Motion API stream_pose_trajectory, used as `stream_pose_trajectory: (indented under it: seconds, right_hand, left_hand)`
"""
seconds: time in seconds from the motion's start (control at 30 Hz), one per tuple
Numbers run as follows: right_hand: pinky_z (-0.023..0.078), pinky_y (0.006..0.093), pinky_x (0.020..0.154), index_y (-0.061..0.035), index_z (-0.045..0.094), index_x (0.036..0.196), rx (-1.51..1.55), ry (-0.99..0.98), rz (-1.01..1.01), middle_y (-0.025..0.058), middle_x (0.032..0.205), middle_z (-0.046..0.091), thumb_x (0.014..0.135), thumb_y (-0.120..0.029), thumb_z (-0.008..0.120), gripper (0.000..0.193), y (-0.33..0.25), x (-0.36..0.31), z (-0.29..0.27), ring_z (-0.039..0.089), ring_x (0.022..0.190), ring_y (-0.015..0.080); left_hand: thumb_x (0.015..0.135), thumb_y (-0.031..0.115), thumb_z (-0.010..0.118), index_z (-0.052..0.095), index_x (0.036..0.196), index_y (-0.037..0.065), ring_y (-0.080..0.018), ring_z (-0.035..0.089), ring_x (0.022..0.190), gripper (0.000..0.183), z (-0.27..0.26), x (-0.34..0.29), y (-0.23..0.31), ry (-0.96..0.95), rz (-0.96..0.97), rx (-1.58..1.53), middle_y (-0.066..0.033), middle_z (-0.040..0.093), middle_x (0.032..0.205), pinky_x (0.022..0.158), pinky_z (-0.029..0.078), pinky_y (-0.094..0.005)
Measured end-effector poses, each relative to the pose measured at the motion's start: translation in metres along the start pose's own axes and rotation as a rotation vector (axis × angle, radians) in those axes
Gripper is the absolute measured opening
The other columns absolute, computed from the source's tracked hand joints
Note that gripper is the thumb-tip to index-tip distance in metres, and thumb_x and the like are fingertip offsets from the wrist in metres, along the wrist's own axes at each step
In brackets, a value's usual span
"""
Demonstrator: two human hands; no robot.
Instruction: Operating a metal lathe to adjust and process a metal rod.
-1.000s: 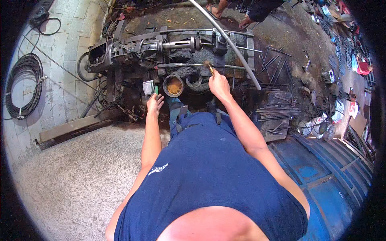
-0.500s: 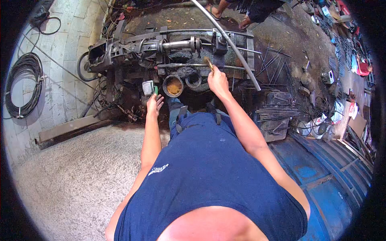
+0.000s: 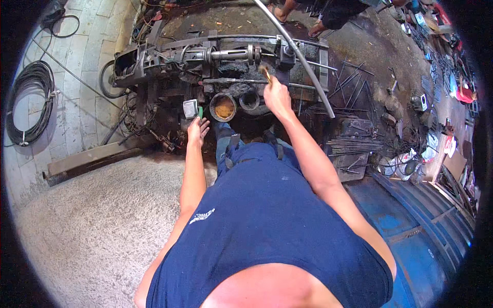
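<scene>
My right hand (image 3: 277, 96) is closed round the handle of a small brush (image 3: 267, 75). The bristles point up and away, over the dark, dirt-coated bed of a lathe-like machine (image 3: 233, 55) and below its metal shaft. Over on the left, my left hand (image 3: 197, 131) has its fingers apart, right by a small pale box (image 3: 190, 109) with a green part on its side. I cannot tell whether the fingers touch the green part. Between my hands stands a round can (image 3: 223, 108) with an orange-brown inside, and beside it a smaller dark round container (image 3: 249, 100).
A long grey pipe (image 3: 303, 59) slants across the machine's right end. Thin rods (image 3: 354, 146) lie in a pile at the right. Another person's legs (image 3: 328, 23) are beyond the machine. A coil of black cable (image 3: 32, 102) lies at the far left, a blue metal panel (image 3: 416, 241) at lower right.
The brush in my right hand has shifted slightly and tilts a little more to the left. My left hand stays by the pale box. The whole view has moved slightly.
</scene>
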State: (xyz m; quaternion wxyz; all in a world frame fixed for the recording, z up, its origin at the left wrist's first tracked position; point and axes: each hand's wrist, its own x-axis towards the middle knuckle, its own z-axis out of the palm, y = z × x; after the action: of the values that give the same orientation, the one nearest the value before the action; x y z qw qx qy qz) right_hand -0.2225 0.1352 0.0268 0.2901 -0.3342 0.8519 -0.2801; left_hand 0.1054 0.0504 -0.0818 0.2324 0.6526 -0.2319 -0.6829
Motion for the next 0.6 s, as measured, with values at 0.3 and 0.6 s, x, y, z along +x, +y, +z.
stream_pose_trajectory:
  seconds: [0.3,0.6]
  right_hand:
    - [0.047,0.0362,0.088,-0.0005,0.061,0.113,0.284,0.014,0.112,0.0189,0.106,0.066,0.088,-0.017,0.053,0.031,0.093,-0.059,-0.019,0.062,0.103,0.0298]
    - [0.033,0.0271,0.04,-0.0092,0.053,0.091,1.131,0.197,0.717,-0.0008,0.06,0.042,0.09,-0.016,0.046,0.011,0.183,-0.05,-0.023,0.037,0.044,0.0095]
  left_hand:
    - [0.095,0.029,0.05,0.048,0.13,0.012,-0.0234,0.064,0.099,0.038,-0.015,0.014,-0.01,0.041,-0.026,-0.018,-0.0069,0.063,0.109,0.078,0.05,-0.037]
    - [0.095,0.029,0.049,0.047,0.129,0.011,-0.0257,0.061,0.105,0.039,0.0,0.008,-0.001,0.041,-0.026,0.03,-0.0084,0.06,0.116,0.088,0.047,-0.0411]
